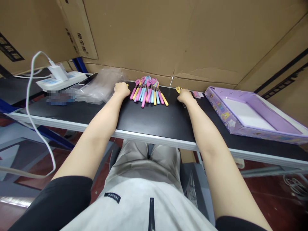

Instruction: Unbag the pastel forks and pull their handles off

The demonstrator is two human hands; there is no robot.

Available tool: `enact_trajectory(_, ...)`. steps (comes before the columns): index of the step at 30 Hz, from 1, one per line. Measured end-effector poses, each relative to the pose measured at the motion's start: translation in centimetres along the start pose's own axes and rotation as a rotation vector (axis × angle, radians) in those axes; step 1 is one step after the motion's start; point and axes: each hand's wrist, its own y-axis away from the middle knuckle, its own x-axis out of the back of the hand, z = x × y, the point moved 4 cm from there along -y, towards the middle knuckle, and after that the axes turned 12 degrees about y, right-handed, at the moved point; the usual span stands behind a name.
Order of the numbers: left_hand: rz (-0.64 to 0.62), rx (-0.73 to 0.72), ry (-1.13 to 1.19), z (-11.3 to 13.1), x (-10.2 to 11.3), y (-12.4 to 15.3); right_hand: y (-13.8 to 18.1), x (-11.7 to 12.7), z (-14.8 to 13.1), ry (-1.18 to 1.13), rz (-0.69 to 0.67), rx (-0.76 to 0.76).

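A pile of several small hand-shaped scratchers point(148, 91) with pink, blue and yellow handles lies at the back of the black table point(144, 118). My left hand point(121, 89) rests closed just left of the pile; a bit of yellow shows at its fingers. My right hand point(184, 95) is closed to the right of the pile, with a yellow scratcher head point(178, 89) sticking out of it.
A purple tray-like box point(250, 112) sits at the right end. Crumpled clear plastic bags point(103, 85), a phone point(88, 78) and a white power strip with charger and cable point(60, 78) lie at the left. Cardboard walls point(192, 38) stand behind the table.
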Motion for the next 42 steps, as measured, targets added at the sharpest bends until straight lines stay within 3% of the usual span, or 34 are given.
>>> enact_trajectory(8, 0.017, -0.051, -0.013, 0.0, -0.3, 0.3, 0.0, -0.4, -0.5, -0.082, 0.044, 0.052)
enact_trajectory(13, 0.03, -0.081, -0.013, 0.9, 0.8, 1.1, 0.5, 0.8, 0.1, -0.036, 0.092, 0.062)
enact_trajectory(20, -0.058, 0.0, -0.059, 1.6, 1.6, 1.8, -0.2, 1.0, 0.9, -0.043, 0.005, 0.115)
enact_trajectory(27, -0.109, -0.201, -0.142, 0.8, -0.7, 0.0, -0.8, 0.1, 1.1, -0.041, 0.004, 0.178)
enact_trajectory(30, -0.085, -0.27, -0.102, 0.9, -0.7, -0.1, -0.8, 0.1, 1.1, -0.033, 0.005, 0.196)
enact_trajectory(37, -0.054, -0.097, -0.061, 0.8, 0.7, 0.6, -0.8, 0.0, 0.9, -0.022, -0.007, 0.193)
enact_trajectory(42, -0.102, -0.111, -0.08, 0.4, -0.1, -0.1, -0.9, -0.3, 0.7, 0.005, -0.003, 0.207)
